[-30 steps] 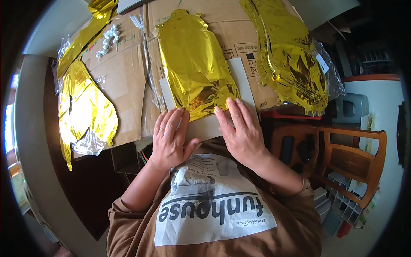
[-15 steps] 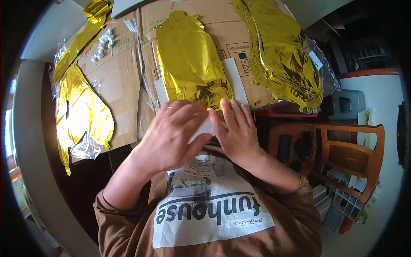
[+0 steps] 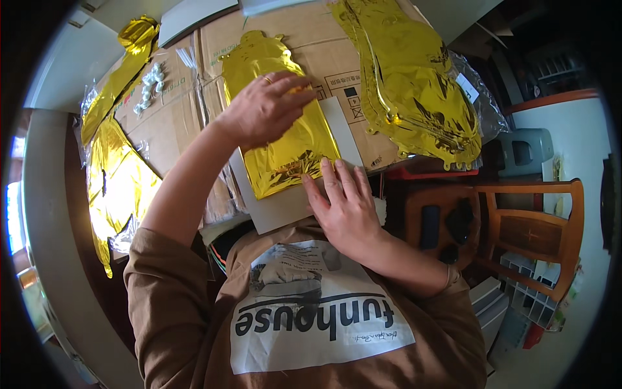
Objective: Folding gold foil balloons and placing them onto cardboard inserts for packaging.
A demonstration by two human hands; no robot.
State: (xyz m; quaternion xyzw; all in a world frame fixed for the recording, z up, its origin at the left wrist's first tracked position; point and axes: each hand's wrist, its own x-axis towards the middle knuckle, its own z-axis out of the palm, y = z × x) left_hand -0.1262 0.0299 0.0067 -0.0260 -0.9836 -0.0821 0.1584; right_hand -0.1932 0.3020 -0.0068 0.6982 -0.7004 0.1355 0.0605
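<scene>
A flat gold foil balloon (image 3: pixel 285 149) lies on a grey card sheet (image 3: pixel 285 207) on top of brown cardboard (image 3: pixel 188 129). My left hand (image 3: pixel 262 110), a ring on one finger, lies palm down with fingers apart on the middle of the balloon. My right hand (image 3: pixel 343 204) presses flat on the near right corner of the grey card, its fingertips touching the balloon's lower edge. Neither hand grips anything.
More gold foil balloons lie at the right (image 3: pixel 414 84) and left (image 3: pixel 116 181). Small white pieces (image 3: pixel 150 84) sit on the cardboard at the far left. A wooden chair (image 3: pixel 525 227) stands to the right, with a grey box (image 3: pixel 525 152) behind it.
My left hand has lifted from the card's near edge and moved forward onto the middle of the balloon. My right hand has stayed on the near right corner.
</scene>
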